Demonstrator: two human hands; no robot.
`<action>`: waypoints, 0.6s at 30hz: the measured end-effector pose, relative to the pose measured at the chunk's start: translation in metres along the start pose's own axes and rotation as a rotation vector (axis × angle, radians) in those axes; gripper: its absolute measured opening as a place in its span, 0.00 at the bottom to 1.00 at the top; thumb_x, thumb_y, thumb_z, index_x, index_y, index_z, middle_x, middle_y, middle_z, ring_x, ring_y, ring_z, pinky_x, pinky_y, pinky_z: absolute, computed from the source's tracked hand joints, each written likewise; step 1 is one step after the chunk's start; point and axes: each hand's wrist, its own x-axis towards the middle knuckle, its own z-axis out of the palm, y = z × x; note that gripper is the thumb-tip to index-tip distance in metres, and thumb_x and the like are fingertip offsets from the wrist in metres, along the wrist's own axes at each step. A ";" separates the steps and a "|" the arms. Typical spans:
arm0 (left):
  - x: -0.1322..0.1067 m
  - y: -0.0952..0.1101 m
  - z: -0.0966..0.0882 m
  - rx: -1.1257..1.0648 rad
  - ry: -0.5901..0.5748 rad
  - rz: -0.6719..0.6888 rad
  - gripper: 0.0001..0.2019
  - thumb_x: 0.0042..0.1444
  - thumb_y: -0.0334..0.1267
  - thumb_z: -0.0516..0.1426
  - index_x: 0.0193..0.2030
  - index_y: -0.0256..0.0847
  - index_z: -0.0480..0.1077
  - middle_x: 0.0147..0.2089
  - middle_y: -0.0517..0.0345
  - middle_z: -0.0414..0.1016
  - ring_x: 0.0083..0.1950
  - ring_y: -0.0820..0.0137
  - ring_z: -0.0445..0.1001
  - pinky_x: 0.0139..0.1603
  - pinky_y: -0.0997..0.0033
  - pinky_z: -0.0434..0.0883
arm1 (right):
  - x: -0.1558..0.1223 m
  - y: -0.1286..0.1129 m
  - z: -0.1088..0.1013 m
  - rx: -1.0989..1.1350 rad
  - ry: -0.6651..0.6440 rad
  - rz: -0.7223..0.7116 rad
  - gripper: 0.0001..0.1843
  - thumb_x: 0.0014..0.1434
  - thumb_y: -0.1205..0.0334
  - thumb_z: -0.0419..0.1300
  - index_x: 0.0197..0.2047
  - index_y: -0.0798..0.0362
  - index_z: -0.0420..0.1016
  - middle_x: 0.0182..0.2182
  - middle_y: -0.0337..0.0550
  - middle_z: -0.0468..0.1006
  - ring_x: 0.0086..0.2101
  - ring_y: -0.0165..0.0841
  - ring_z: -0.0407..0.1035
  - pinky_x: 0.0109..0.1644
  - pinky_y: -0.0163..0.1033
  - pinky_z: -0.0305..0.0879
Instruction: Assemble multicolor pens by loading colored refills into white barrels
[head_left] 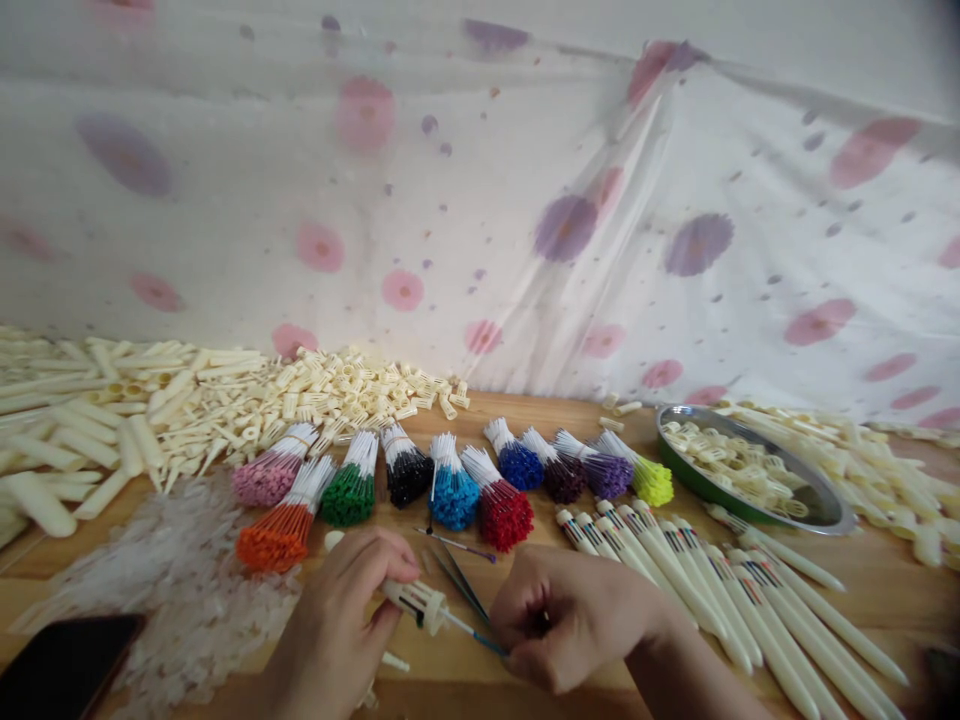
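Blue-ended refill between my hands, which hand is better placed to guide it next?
Your right hand, probably: it holds the blue-ended refill by its blue end, while your left hand grips the cream plastic piece at the white end.

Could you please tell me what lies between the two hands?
In the head view, a cream pen part protrudes from the left hand, a blue-tipped refill runs from it to the right hand, and dark tweezers lie on the table just beyond.

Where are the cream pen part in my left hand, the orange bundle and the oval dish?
Cream pen part (411, 600), head view: middle of its exposed section.
Orange bundle (279, 530), head view: its orange ends.
Oval dish (826, 507), head view: bare right inner wall.
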 end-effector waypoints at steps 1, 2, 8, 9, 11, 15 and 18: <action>0.000 0.000 0.000 0.001 0.000 0.000 0.16 0.36 0.20 0.47 0.28 0.45 0.62 0.29 0.64 0.74 0.32 0.72 0.75 0.33 0.76 0.71 | 0.000 0.000 0.000 0.000 -0.004 -0.006 0.14 0.46 0.72 0.54 0.14 0.55 0.55 0.13 0.27 0.52 0.17 0.18 0.46 0.18 0.25 0.42; -0.001 0.000 0.000 0.004 -0.002 0.001 0.16 0.36 0.20 0.47 0.28 0.45 0.62 0.30 0.64 0.74 0.32 0.72 0.75 0.33 0.76 0.71 | 0.000 0.001 0.000 0.000 -0.007 -0.012 0.14 0.46 0.71 0.54 0.15 0.55 0.55 0.13 0.27 0.52 0.17 0.18 0.46 0.17 0.25 0.42; 0.000 -0.002 0.000 0.018 -0.030 -0.004 0.16 0.36 0.20 0.47 0.29 0.45 0.63 0.30 0.63 0.74 0.33 0.72 0.75 0.34 0.76 0.71 | 0.000 0.000 0.000 0.000 -0.033 -0.012 0.14 0.47 0.70 0.54 0.15 0.55 0.56 0.13 0.27 0.51 0.17 0.18 0.46 0.18 0.26 0.43; 0.000 -0.002 0.000 0.019 -0.032 -0.003 0.16 0.36 0.20 0.47 0.29 0.45 0.63 0.30 0.63 0.74 0.33 0.72 0.75 0.34 0.76 0.71 | 0.000 0.000 -0.001 -0.002 -0.037 -0.012 0.13 0.47 0.70 0.54 0.15 0.55 0.56 0.13 0.27 0.51 0.17 0.19 0.46 0.18 0.26 0.43; 0.000 -0.002 0.000 0.018 -0.033 -0.001 0.16 0.36 0.20 0.47 0.29 0.45 0.63 0.30 0.63 0.74 0.33 0.73 0.75 0.34 0.76 0.71 | 0.000 -0.001 -0.001 0.005 -0.050 -0.024 0.13 0.46 0.70 0.54 0.15 0.54 0.55 0.13 0.27 0.52 0.17 0.19 0.46 0.18 0.25 0.43; 0.000 -0.001 0.000 0.021 -0.038 -0.008 0.15 0.36 0.20 0.47 0.28 0.44 0.63 0.30 0.63 0.74 0.34 0.72 0.75 0.34 0.76 0.71 | 0.000 -0.001 -0.002 0.037 -0.062 -0.049 0.13 0.46 0.70 0.53 0.15 0.54 0.55 0.13 0.27 0.52 0.16 0.19 0.46 0.17 0.25 0.43; 0.000 0.000 0.000 0.025 -0.035 -0.004 0.15 0.36 0.20 0.47 0.28 0.44 0.62 0.30 0.63 0.74 0.33 0.72 0.75 0.33 0.76 0.71 | 0.000 0.001 -0.001 0.050 -0.058 -0.040 0.13 0.47 0.71 0.54 0.15 0.54 0.56 0.13 0.27 0.52 0.16 0.18 0.46 0.17 0.25 0.43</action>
